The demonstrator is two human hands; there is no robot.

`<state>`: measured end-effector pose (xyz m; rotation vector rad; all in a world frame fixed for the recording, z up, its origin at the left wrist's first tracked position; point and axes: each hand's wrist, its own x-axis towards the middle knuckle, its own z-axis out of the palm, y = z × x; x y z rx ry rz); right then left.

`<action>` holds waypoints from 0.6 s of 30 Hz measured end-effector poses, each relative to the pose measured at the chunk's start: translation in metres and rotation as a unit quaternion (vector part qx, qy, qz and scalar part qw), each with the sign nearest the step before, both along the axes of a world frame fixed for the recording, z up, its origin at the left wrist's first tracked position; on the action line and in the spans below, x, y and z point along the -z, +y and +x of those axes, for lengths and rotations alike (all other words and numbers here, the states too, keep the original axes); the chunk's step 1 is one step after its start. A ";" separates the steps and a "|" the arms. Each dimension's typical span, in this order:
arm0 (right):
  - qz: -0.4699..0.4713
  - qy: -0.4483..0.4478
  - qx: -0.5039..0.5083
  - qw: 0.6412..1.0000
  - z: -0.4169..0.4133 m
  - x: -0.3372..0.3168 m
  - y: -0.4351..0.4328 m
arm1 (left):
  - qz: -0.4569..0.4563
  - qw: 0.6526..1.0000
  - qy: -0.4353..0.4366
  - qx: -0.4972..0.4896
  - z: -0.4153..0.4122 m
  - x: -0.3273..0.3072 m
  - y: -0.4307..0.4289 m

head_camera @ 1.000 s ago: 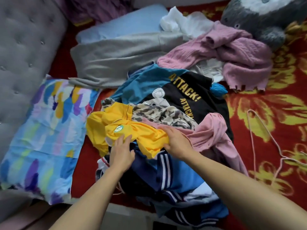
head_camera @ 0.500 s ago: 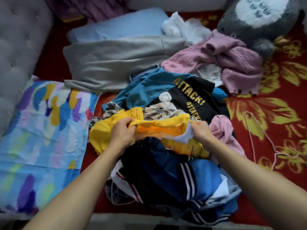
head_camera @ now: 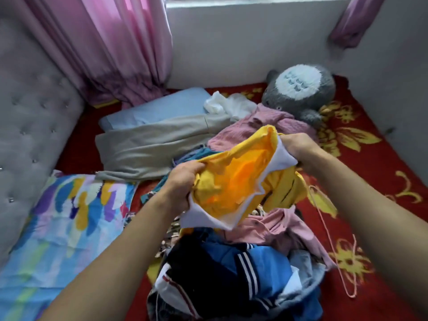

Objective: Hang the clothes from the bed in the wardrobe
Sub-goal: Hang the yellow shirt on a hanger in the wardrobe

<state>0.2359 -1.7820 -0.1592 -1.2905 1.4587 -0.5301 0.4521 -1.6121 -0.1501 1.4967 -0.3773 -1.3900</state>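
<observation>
Clothes (head_camera: 231, 262) lie in a loose heap down the middle of the bed (head_camera: 370, 163), whose red flowered cover shows bare on the right. The wardrobe is not in view. A patterned pillow (head_camera: 69, 223) lies left of the heap, and a grey plush toy (head_camera: 303, 93) sits at the far end by the wall.

The yellow shirt (head_camera: 231, 181) is held up above the heap, stretched between both hands. One opening is pulled wide, so the orange inside and a white edge show. Whether that opening is the hem or the neck I cannot tell. Part of the shirt droops to the right, close over the pink garment below.

A thin pink hanger (head_camera: 328, 238) lies on the cover just right of the heap, with its upper end near the shirt's drooping part.

The left grip (head_camera: 183, 181) is clamped on the near-left edge, fingers curled round bunched cloth. The right grip (head_camera: 298, 149) is clamped on the far-right edge in the same way.

The step in hand looks like opening the shirt out, ready for the hanger. It would go best with the cloth kept lightly taut and raised until the drooping part clears the heap, so nothing beneath is dragged up. The neck should be found before either grip lets go. Then one grip can free itself for the hanger beside the heap while the other holds the shirt by a shoulder.
</observation>
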 end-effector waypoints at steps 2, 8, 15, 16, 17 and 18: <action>-0.006 0.013 0.000 1.000 -0.018 0.029 0.006 | 0.056 0.997 0.044 0.001 -0.024 0.034 0.014; 0.053 0.152 0.011 0.987 -0.077 0.166 0.105 | 0.248 0.968 0.011 -0.029 -0.086 0.179 0.086; 0.212 0.168 -0.041 0.962 -0.079 0.267 0.195 | 0.286 0.941 -0.169 0.064 -0.081 0.229 0.112; 0.233 0.149 -0.023 0.961 -0.074 0.276 0.197 | 0.278 0.938 -0.191 0.081 -0.077 0.225 0.110; 0.249 0.125 0.012 0.960 -0.068 0.281 0.196 | 0.269 0.933 -0.215 0.101 -0.072 0.222 0.106; 0.254 0.099 0.062 0.960 -0.063 0.288 0.193 | 0.262 0.923 -0.250 0.129 -0.068 0.219 0.101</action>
